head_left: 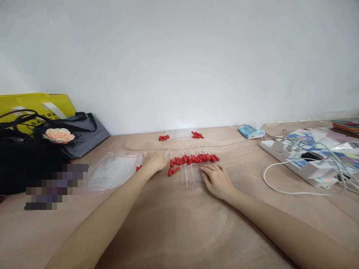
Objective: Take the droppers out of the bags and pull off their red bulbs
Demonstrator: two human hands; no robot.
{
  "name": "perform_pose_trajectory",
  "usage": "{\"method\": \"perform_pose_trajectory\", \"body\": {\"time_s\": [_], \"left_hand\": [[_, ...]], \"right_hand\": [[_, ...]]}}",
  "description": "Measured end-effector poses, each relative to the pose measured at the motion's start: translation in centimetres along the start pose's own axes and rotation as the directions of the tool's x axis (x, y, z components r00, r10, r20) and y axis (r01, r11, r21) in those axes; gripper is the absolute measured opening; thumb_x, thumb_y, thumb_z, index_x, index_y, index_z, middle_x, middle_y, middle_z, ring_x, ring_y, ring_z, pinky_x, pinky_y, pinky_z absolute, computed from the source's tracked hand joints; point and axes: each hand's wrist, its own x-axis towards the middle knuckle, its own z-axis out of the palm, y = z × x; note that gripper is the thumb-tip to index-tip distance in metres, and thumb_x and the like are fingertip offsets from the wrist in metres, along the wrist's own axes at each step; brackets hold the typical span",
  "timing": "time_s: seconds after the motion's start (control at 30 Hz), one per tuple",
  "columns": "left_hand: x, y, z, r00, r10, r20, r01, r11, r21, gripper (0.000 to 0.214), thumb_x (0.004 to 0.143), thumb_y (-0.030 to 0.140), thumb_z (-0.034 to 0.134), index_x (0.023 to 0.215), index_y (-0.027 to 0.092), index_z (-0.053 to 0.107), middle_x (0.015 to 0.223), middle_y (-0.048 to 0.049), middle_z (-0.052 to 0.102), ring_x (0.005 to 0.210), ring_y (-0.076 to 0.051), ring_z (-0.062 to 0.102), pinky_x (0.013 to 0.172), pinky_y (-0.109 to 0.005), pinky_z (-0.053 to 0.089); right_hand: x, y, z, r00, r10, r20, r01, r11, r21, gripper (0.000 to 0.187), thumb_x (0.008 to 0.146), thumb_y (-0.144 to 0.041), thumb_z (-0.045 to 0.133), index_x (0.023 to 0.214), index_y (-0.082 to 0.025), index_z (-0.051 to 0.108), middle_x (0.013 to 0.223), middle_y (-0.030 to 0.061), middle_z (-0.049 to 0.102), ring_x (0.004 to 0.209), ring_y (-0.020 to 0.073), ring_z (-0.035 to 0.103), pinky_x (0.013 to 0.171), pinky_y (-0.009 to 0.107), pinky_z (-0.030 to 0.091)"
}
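Note:
Droppers with red rubber bulbs [196, 159] lie in a row at the middle of the table, their thin clear tubes pointing toward the wall. In front of them is a row of clear tubes [190, 177] without visible bulbs. My right hand [217, 181] rests flat at the right end of these tubes, fingers stretched out. My left hand [154, 161] is curled at the left end of the row, beside a stack of clear zip bags [112, 172]. Its fingertips are hidden, so what they hold cannot be made out. A bit of red shows just left of that hand.
Two small groups of red bulbs [164, 138] lie near the wall with clear tubes between. Bags [84, 136] stand at the left. On the right are a tissue pack [251, 131], a white power strip [300, 164] with looping cables, and colourful packets [301, 138].

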Motion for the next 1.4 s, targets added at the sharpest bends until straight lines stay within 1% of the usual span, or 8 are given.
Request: {"method": "perform_pose_trajectory", "body": {"time_s": [0.13,0.3,0.43,0.6,0.8,1.03,1.3,1.4], "left_hand": [[-2.2,0.1,-1.9,0.997,-0.031,-0.076,0.04,0.992,0.118,0.02,0.079,0.028,0.041,0.071,0.015,0.055,0.058,-0.0091,0.06,0.069,-0.028,0.059,0.075,-0.046,0.037],[-6.0,-0.5,-0.8,0.967,0.176,-0.184,-0.185,0.982,-0.037,0.017,0.084,0.028,0.037,0.082,0.017,0.049,0.073,-0.0034,0.061,0.064,-0.017,0.057,0.059,-0.028,0.04],[-7.7,-1.2,1.4,0.893,0.307,-0.329,-0.373,0.914,-0.161,0.015,0.085,0.029,0.04,0.079,0.018,0.048,0.067,-0.0001,0.056,0.061,-0.014,0.055,0.056,-0.024,0.041],[-8.1,-1.0,2.4,0.789,0.453,-0.416,-0.547,0.826,-0.138,0.009,0.084,0.025,0.045,0.08,0.018,0.05,0.074,-0.0018,0.058,0.069,-0.014,0.055,0.064,-0.025,0.044],[-8.6,-0.2,2.2,0.67,0.553,-0.496,-0.652,0.758,-0.036,0.005,0.082,0.021,0.05,0.08,0.017,0.052,0.074,-0.0025,0.06,0.07,-0.014,0.055,0.066,-0.027,0.044],[-9.2,1.0,2.1,0.566,0.623,-0.54,-0.738,0.675,0.004,0.004,0.08,0.019,0.054,0.078,0.016,0.053,0.073,-0.0023,0.061,0.066,-0.013,0.054,0.062,-0.026,0.044],[-8.8,1.1,2.0,0.589,0.684,-0.43,-0.757,0.654,0.002,0.017,0.081,0.024,0.053,0.095,0.017,0.058,0.105,-0.0078,0.061,0.103,-0.021,0.05,0.085,-0.036,0.043],[-8.6,1.0,2.1,0.579,0.702,-0.415,-0.776,0.63,-0.018,0.012,0.083,0.022,0.049,0.087,0.019,0.06,0.106,-0.0052,0.061,0.106,-0.02,0.049,0.087,-0.037,0.042]], "right_hand": [[0.0,0.0,0.2,1.0,-0.007,-0.007,0.007,1.0,-0.008,0.03,0.081,-0.015,0.038,0.102,-0.02,0.059,0.106,0.0067,0.062,0.101,0.0179,0.053,0.086,0.037,0.032],[0.1,0.1,0.4,1.0,-0.006,-0.008,0.006,1.0,0.021,0.031,0.082,-0.016,0.037,0.103,-0.02,0.059,0.108,0.0073,0.061,0.103,0.0185,0.053,0.086,0.038,0.033],[0.2,0.4,0.5,0.998,0.053,-0.03,-0.05,0.993,0.107,0.027,0.083,-0.019,0.038,0.099,-0.021,0.06,0.104,0.0055,0.063,0.099,0.0187,0.054,0.081,0.036,0.035],[0.6,1.1,0.0,0.968,0.11,-0.226,-0.051,0.966,0.252,0.026,0.086,-0.024,0.036,0.095,-0.02,0.06,0.093,0.0056,0.063,0.09,0.0182,0.055,0.076,0.033,0.039],[0.5,-0.2,-1.2,0.944,-0.202,-0.259,0.245,0.959,0.144,0.024,0.085,-0.03,0.045,0.103,-0.02,0.058,0.096,0.0056,0.062,0.091,0.0174,0.053,0.087,0.038,0.033],[0.5,-1.5,-0.5,0.826,-0.48,-0.295,0.502,0.865,-0.002,0.019,0.083,-0.03,0.051,0.096,-0.022,0.061,0.083,0.0001,0.067,0.089,0.0162,0.054,0.097,0.044,0.024],[0.6,-1.8,0.0,0.751,-0.542,-0.377,0.575,0.817,-0.028,0.014,0.083,-0.02,0.05,0.092,-0.021,0.06,0.071,-0.0016,0.067,0.08,0.014,0.057,0.096,0.042,0.03],[0.5,-1.8,-0.1,0.738,-0.562,-0.374,0.597,0.802,-0.028,0.012,0.082,-0.018,0.051,0.09,-0.02,0.06,0.067,-0.0024,0.066,0.08,0.0143,0.057,0.095,0.043,0.03]]}}
